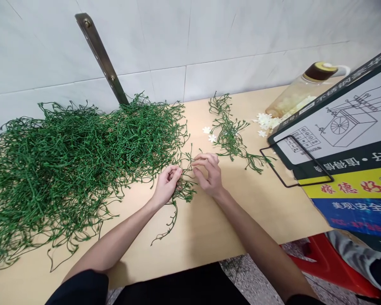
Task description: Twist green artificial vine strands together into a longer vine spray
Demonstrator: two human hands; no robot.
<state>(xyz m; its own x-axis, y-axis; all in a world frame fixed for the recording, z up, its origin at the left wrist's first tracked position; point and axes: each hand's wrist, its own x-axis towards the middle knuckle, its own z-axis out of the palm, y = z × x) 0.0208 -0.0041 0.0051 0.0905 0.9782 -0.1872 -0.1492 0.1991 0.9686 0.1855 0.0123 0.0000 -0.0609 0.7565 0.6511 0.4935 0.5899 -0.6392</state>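
Landmark: the large heap of green plastic-looking stems point(79, 148) on the desk point(241, 224); left and right as the seated person has them. A loose green sprig point(184, 190) lies just right of the heap's near right edge, between the two hands and partly beneath the left one; a thin tail of it trails toward the person. Left hand point(167, 185): beside the heap, thumb and forefinger pinched together on a stem of the sprig. Right hand point(210, 173): farther from the heap, on the sprig's other side, fingers curved and slightly parted, tips at the thin upper stems; I cannot tell whether they grip one. Farther right of the heap, beyond the right hand, a second green bunch point(230, 137) is strung out, with two small white flowers point(206, 130) along its heap-facing side. Well right of the heap stand a capped bottle point(296, 91), with more white pieces point(265, 121) at its foot, and a printed panel point(343, 131). A metal strip point(101, 57) rises behind the heap against the tiled wall point(165, 34).
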